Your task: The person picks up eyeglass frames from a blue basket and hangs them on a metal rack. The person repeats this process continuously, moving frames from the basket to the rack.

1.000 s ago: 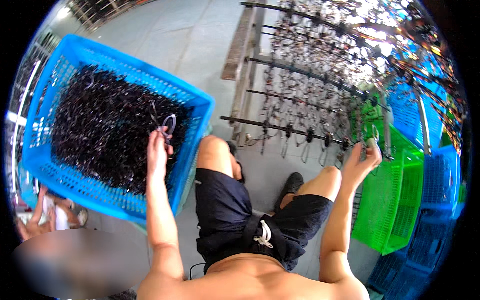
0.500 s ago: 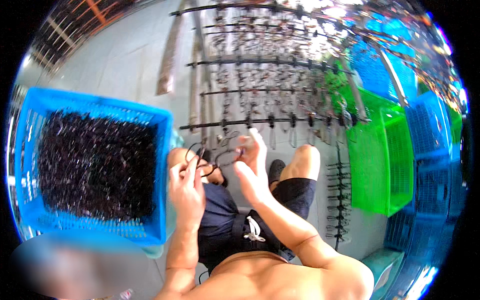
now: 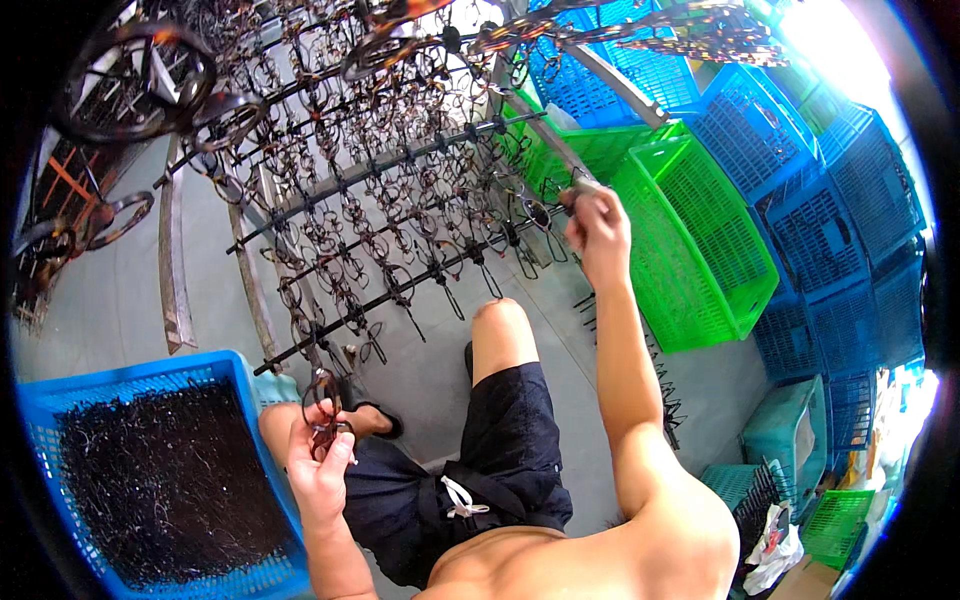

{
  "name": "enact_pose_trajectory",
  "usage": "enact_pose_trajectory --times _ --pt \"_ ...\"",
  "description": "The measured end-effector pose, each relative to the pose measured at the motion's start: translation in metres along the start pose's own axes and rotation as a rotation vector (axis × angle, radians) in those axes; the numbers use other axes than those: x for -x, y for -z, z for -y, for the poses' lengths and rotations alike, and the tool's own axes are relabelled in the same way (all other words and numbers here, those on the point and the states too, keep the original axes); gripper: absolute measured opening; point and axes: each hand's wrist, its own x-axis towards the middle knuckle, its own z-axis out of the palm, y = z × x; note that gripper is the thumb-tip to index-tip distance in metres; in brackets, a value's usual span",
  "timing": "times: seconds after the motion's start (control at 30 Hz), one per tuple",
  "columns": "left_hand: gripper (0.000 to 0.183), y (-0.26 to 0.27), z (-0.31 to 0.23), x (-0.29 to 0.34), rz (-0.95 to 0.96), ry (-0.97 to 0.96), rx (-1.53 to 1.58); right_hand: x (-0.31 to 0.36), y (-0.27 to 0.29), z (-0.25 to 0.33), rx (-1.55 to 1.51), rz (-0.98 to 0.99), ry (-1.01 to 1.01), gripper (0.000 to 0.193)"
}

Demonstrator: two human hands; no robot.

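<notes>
- A frame is held in the left hand, near the left leg; the grip is clamped on it between thumb and fingers, perhaps so that most of it is left uncovered and unbent
- The right hand is held out by the right end of the nearest rod, its fingers curled; since it is blurred, whether anything is gripped there cannot be told
- Hung frames are carried in spaced rows along the rods, seemingly so that rubbing and tangling are kept down
- Dark pieces are heaped loose in the blue crate, which is set close by the left leg, likely for easy reach
- The green crate is set to the right of the rods, apparently so that the hung frames are not crowded by it
</notes>
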Motion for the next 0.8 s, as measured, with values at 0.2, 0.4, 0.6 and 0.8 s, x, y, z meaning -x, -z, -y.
enact_pose_trajectory --times 0.2,0.4,0.6,0.8 --pt "0.034 -0.012 0.024 -0.002 0.057 -0.005 0.355 -0.062 0.015 -0.038 0.301 -0.082 -0.206 0.024" --pt "0.029 -0.035 0.027 -0.011 0.073 0.037 0.431 -0.096 0.016 -0.035 0.526 0.111 -0.296 0.019" --pt "0.026 -0.052 0.021 -0.026 0.209 0.089 0.501 -0.086 0.019 -0.041 0.535 0.032 -0.334 0.026" --pt "0.025 -0.082 0.011 -0.035 0.199 0.130 0.373 -0.080 0.015 -0.050 0.397 -0.022 -0.318 0.026"
